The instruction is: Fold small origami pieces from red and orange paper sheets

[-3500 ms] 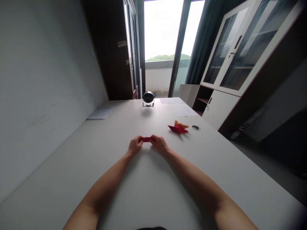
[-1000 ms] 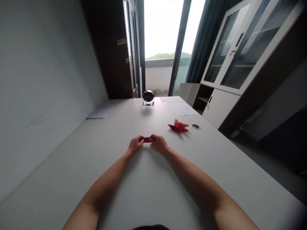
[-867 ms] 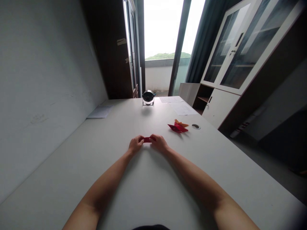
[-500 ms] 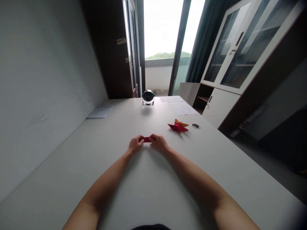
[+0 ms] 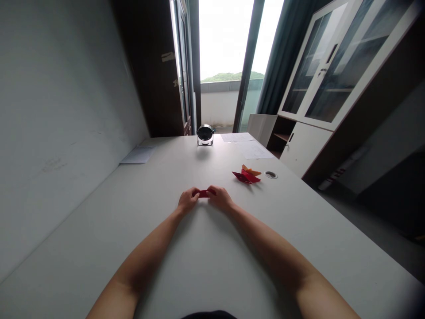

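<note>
A small red piece of folded paper (image 5: 203, 194) is held between my two hands, low over the white table (image 5: 199, 248). My left hand (image 5: 188, 199) pinches its left end, fingers closed. At the right end, the fingers of my right hand (image 5: 219, 197) are closed on it too. Only the short middle strip of the paper shows; its ends are hidden under my fingers. To the right of my right hand lie folded red paper shapes (image 5: 246, 177) with an orange folded paper shape (image 5: 251, 171) behind them.
A round black device on a silver stand (image 5: 205, 135) stands at the table's far edge. Paper sheets (image 5: 255, 149) lie at the back right, another sheet (image 5: 138, 155) by the left wall. A round cable hole (image 5: 271, 175) is near the right edge. Cabinets (image 5: 310, 144) stand beyond.
</note>
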### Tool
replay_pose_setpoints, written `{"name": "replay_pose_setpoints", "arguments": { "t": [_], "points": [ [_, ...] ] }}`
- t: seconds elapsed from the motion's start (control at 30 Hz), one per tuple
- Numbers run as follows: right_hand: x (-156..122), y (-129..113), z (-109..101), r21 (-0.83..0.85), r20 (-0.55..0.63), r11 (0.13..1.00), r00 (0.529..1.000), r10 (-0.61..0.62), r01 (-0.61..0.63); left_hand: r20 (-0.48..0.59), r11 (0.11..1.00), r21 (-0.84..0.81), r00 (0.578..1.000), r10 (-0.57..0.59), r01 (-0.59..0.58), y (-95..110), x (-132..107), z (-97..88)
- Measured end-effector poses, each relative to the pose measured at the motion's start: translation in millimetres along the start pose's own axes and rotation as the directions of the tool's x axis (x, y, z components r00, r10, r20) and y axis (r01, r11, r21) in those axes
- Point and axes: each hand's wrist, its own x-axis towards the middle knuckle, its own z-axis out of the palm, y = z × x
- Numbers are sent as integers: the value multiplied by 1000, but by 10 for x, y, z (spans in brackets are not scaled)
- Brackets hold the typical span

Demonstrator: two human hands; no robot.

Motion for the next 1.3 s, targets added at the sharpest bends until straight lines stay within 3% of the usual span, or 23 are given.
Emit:
{"name": "replay_pose_setpoints", "arguments": {
  "t": [1.3],
  "points": [
    [-4, -60, -46, 7, 48, 999, 998, 38, -38, 34, 999, 27, 999, -35, 34, 49, -7, -21]
  ]
}}
